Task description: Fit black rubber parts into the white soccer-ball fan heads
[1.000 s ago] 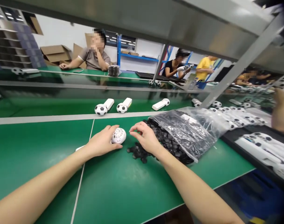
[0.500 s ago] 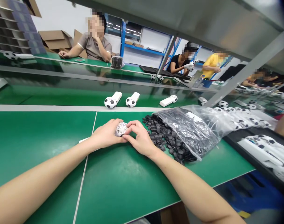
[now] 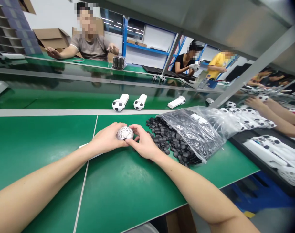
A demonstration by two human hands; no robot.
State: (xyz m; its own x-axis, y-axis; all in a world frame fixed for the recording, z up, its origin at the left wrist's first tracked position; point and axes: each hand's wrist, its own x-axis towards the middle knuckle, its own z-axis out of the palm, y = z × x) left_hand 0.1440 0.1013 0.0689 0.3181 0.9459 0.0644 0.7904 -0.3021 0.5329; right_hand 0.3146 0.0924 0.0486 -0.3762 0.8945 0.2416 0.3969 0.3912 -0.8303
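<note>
Your left hand (image 3: 108,138) and right hand (image 3: 145,144) clasp the ball (image 3: 125,132).
It shows white and latticed; black pieces (image 3: 165,132) lie just beside your right hand.

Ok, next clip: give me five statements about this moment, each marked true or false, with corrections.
1. The left hand and right hand are both on the white openwork ball. True.
2. Black pieces lie at the mouth of the plastic bag. True.
3. The plastic bag lies to the left of both hands. False: it lies to their right.
4. The white openwork ball is held high overhead. False: it is low, over the green table.
5. Three football-ended white pieces lie beyond the pale strip ahead. True.
</note>
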